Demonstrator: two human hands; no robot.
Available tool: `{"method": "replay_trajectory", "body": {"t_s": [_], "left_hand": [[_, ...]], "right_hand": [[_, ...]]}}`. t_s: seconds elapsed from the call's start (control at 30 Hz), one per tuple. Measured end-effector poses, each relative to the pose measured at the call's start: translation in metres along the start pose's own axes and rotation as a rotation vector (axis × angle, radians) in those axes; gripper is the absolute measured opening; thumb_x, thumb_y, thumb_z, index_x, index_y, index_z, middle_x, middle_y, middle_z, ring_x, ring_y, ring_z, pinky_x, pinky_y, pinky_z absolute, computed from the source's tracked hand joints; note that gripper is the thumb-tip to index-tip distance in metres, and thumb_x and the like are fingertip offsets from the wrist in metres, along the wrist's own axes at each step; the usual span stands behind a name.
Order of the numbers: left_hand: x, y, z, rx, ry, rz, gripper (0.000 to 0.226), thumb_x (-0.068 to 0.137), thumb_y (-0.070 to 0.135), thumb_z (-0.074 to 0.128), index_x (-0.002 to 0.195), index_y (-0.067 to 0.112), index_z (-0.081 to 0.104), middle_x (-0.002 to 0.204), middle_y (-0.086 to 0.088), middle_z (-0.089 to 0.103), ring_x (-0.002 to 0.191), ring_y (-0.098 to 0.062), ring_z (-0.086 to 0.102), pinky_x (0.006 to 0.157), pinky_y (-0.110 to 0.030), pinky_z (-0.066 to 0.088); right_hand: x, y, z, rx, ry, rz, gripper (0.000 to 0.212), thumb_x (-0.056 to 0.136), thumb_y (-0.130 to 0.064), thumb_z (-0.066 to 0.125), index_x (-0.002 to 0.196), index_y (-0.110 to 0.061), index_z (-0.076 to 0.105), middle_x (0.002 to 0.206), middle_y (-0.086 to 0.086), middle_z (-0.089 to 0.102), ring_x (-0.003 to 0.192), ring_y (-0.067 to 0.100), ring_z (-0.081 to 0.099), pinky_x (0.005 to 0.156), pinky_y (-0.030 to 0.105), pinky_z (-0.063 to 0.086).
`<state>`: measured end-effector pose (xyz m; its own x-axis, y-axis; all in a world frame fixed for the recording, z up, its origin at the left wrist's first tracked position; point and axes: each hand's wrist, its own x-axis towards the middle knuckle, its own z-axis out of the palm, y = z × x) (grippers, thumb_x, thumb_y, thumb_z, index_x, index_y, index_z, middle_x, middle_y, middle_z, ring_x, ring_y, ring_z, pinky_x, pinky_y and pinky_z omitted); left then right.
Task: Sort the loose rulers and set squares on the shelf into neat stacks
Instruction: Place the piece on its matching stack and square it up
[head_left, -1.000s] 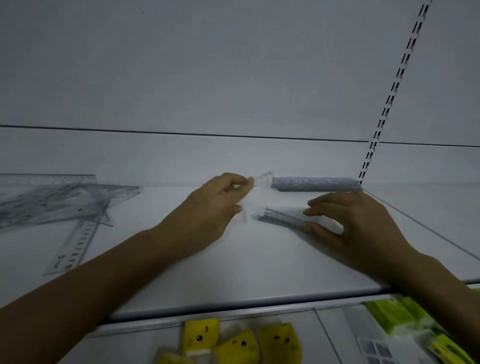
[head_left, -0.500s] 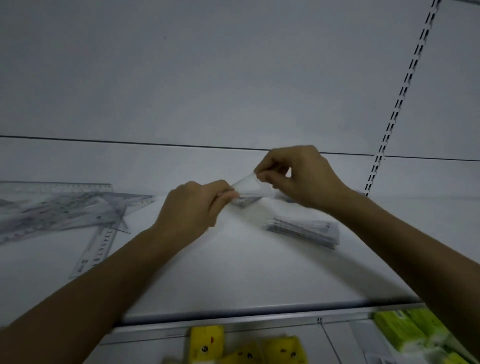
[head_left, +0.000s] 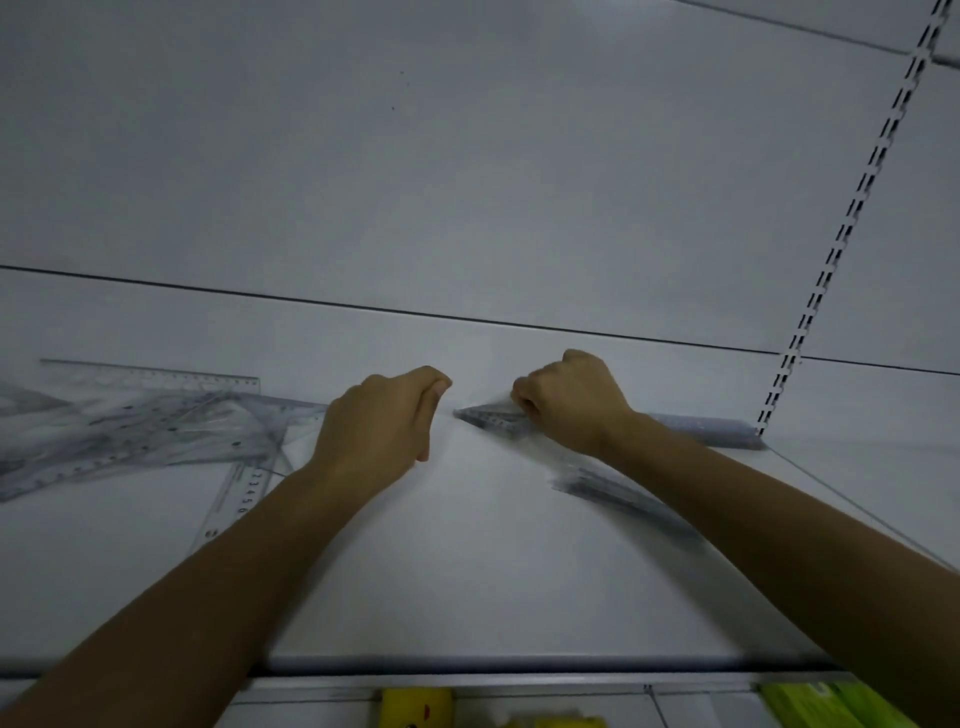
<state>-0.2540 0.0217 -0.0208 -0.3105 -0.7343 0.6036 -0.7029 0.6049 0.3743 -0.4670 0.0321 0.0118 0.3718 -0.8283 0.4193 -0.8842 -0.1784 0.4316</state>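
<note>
- The small clear plastic set square (head_left: 485, 415) is lower now, down on the white shelf (head_left: 467, 571). Only the right hand (head_left: 569, 402) pinches it.
- The left hand (head_left: 382, 421) has let go; its fingers are curled and look empty.
- The messy pile of clear rulers (head_left: 135, 431) on the left is still unsorted.

Largely hidden beneath the curled fingers of the right hand (head_left: 570, 402): set square (head_left: 485, 415). Smeared by blur and partly covered by the right forearm: ruler stack (head_left: 602, 487). Cut off by frame edges: loose ruler pile (head_left: 130, 431) at left, yellow packs (head_left: 415, 709) at bottom.
</note>
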Motion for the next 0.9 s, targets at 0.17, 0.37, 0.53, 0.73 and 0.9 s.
{"method": "replay_trajectory", "body": {"t_s": [0.17, 0.37, 0.53, 0.73, 0.9], "left_hand": [[0.001, 0.001, 0.002, 0.021, -0.010, 0.013, 0.031, 0.101, 0.034, 0.032, 0.117, 0.027, 0.058, 0.062, 0.006, 0.066, 0.061, -0.013, 0.059, 0.074, -0.036, 0.052], [-0.001, 0.002, -0.001, 0.043, -0.014, 0.001, 0.033, 0.101, 0.037, 0.032, 0.118, 0.026, 0.058, 0.072, 0.005, 0.069, 0.063, -0.015, 0.061, 0.073, -0.035, 0.053], [0.006, -0.006, -0.027, 0.205, -0.197, 0.008, 0.033, 0.098, 0.043, 0.037, 0.126, 0.033, 0.050, 0.103, 0.005, 0.069, 0.091, -0.019, 0.063, 0.081, -0.034, 0.049], [0.007, -0.083, -0.109, 0.318, -0.587, -0.023, 0.063, 0.083, 0.066, 0.048, 0.136, 0.032, 0.042, 0.135, 0.008, 0.050, 0.117, -0.013, 0.047, 0.099, -0.034, 0.039], [-0.029, -0.169, -0.149, 0.407, -0.822, -0.176, 0.152, 0.022, 0.102, 0.034, 0.149, 0.030, -0.009, 0.159, -0.003, -0.008, 0.146, -0.024, -0.002, 0.118, -0.041, 0.006]], "right_hand": [[-0.003, 0.000, 0.002, 0.250, -0.290, 0.007, 0.032, 0.089, -0.012, 0.049, 0.105, -0.028, 0.071, 0.112, -0.006, 0.068, 0.096, 0.020, 0.060, 0.085, 0.029, 0.045], [0.004, -0.016, -0.011, 0.104, -0.245, -0.020, 0.036, 0.089, -0.010, 0.046, 0.115, -0.028, 0.063, 0.116, -0.006, 0.065, 0.102, 0.017, 0.058, 0.086, 0.029, 0.033], [0.012, -0.068, -0.045, 0.160, -0.080, -0.136, 0.031, 0.094, -0.016, 0.040, 0.115, -0.023, 0.063, 0.112, -0.004, 0.067, 0.099, 0.017, 0.061, 0.086, 0.028, 0.034], [0.037, -0.132, -0.067, 0.307, -0.229, -0.083, 0.032, 0.095, -0.034, 0.045, 0.125, -0.026, 0.055, 0.123, 0.000, 0.061, 0.109, 0.021, 0.056, 0.087, 0.032, 0.041], [0.070, -0.188, -0.060, 0.401, -0.381, 0.063, 0.063, 0.085, -0.065, 0.048, 0.133, -0.025, 0.042, 0.124, 0.001, 0.058, 0.106, 0.020, 0.057, 0.079, 0.031, 0.039]]}}
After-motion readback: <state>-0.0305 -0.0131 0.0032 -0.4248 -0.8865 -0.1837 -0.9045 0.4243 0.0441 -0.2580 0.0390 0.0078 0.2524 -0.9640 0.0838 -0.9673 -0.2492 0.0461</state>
